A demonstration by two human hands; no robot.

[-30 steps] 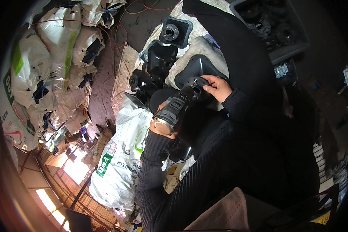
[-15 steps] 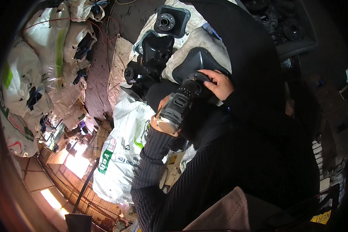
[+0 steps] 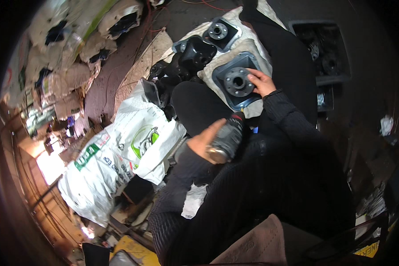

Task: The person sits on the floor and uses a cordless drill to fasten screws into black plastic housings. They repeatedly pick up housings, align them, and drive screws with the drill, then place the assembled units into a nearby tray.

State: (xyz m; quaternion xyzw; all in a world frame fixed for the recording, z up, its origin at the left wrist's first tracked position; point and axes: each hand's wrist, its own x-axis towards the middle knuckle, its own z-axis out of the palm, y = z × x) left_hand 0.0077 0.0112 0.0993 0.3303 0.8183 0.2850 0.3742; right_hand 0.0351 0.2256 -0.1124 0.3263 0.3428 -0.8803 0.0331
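My left hand (image 3: 203, 142) is wrapped round a dark cordless drill (image 3: 228, 138), slightly blurred, held low over my lap. The drill's tip points up toward the near edge of a black square housing (image 3: 249, 58). In the middle of that housing sits a round black flange (image 3: 231, 83) with a central hole and small holes around it, facing up. My right hand (image 3: 263, 83) grips the flange's right edge, thumb and fingers closed on it. Beneath the housing lies a pale cloth pad (image 3: 252, 46). Whether the drill's tip touches the housing cannot be told.
Beyond the pad sits another housing with a flange (image 3: 218, 32), beside a pile of black parts (image 3: 195, 55). A white printed sack (image 3: 119, 153) lies to the left. Filled sacks (image 3: 71, 40) stand farther left. A dark bin (image 3: 337, 80) with round parts is at right.
My left hand has drawn the drill back from the flange toward my lap. The flange now faces up more, with my right hand at its right edge. The whole view has shifted.
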